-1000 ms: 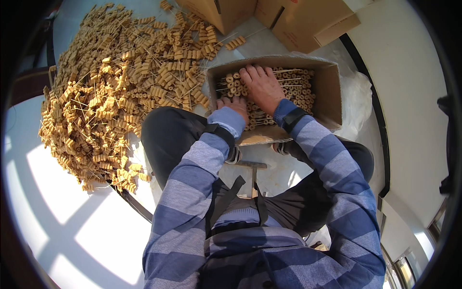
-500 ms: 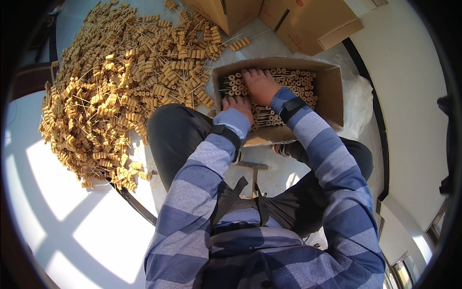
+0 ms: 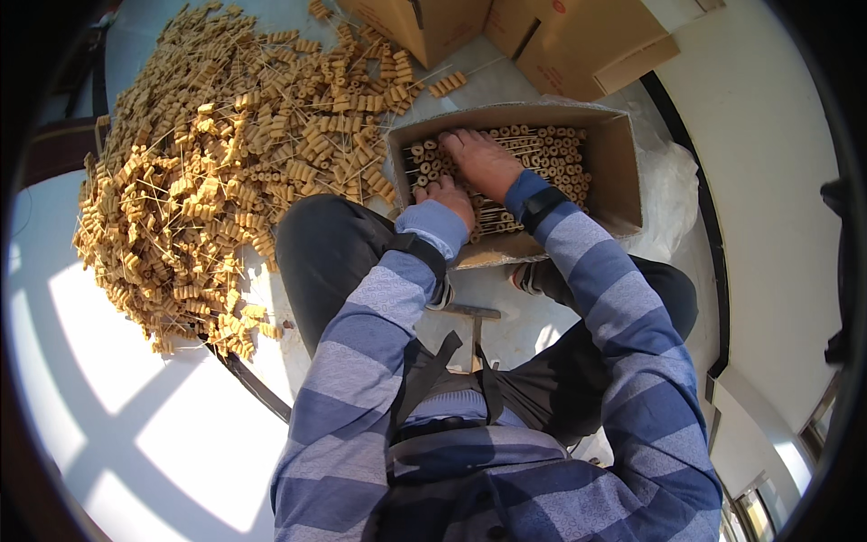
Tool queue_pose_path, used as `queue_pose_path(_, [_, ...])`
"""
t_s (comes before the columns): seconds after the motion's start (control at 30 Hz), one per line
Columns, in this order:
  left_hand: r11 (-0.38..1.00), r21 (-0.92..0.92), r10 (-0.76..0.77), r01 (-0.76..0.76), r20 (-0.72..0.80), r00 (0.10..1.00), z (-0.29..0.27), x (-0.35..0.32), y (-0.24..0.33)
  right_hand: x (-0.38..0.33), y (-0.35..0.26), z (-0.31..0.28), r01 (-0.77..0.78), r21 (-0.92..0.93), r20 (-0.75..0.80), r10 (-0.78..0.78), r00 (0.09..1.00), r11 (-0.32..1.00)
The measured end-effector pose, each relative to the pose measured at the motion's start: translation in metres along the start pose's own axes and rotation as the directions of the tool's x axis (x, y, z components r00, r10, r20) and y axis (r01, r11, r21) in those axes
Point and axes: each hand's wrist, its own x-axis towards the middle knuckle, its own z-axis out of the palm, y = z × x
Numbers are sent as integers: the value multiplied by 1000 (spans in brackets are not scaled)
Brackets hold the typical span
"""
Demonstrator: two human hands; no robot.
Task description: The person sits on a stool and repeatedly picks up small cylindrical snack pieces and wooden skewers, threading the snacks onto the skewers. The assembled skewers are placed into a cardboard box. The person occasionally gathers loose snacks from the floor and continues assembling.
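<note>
An open cardboard box [image 3: 617,172] in front of my knees holds rows of ring-shaped tan pieces on thin sticks [image 3: 564,149], packed with their round ends up or lying along the box. Both hands are inside it, at its left part. My right hand [image 3: 485,164] lies over the packed sticks, fingers stretched toward the far left corner. Closer to me, my left hand [image 3: 449,200] rests on the pieces by the near left side, its fingers apart. Neither hand visibly grips a stick. What lies beneath the palms is hidden.
A large heap of the same skewered pieces [image 3: 244,172] spreads on the floor at the left. Tan cardboard cartons [image 3: 578,45] stand beyond the box. Clear plastic sheeting [image 3: 668,190] bunches on its right. A T-shaped stool or tool [image 3: 477,313] lies between my legs.
The box has shifted slightly to the left and tilted a little. Both hands have moved slightly left with it, still resting on the packed pieces.
</note>
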Motion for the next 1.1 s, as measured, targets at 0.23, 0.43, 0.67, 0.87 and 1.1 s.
queue_pose_path(0.23, [998,-1,56,-56,-63,996,-17,-24,-6,-7,-6,-24,11,-108,-129,-25,991,994])
queue_pose_path(0.43, [986,-80,115,-148,-321,940,-9,-41,-17,-15,2,-27,-65,-165,-83,52,995,984])
queue_pose_path(0.67, [992,-115,-81,54,-245,966,-20,8,-11,-10,15,-2,-106,-230,-139,75,987,967])
queue_pose_path(0.87, [991,-68,-119,113,-92,989,-35,21,-19,-1,13,-8,-198,-118,-125,183,975,973])
queue_pose_path(1.1, [999,-21,-39,36,-174,984,-35,5,-16,-12,13,-12,-417,32,-116,418,901,908])
